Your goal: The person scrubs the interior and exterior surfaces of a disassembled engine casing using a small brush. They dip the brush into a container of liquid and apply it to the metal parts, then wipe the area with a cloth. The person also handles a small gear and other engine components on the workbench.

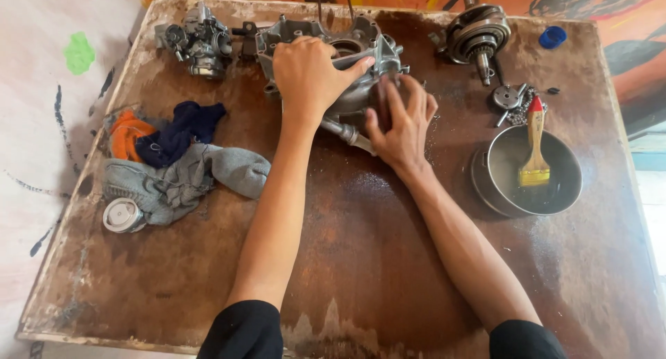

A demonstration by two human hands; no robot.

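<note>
A grey metal engine casing (357,40) stands at the far middle of a worn brown table (361,262). My left hand (309,71) lies over the top of the casing, with the thumb hooked on its rim. My right hand (402,123) presses against the casing's near right side, fingers spread over a dark round part. A metal shaft (345,131) sticks out of the casing between my two wrists.
A carburettor (198,40) sits far left, a crankshaft (475,36) far right with a blue cap (552,37) beside it. A metal bowl (555,185) holds a red-handled brush (535,144); small gears (512,99) lie behind it. Rags (173,165) and a white lid (123,215) lie left.
</note>
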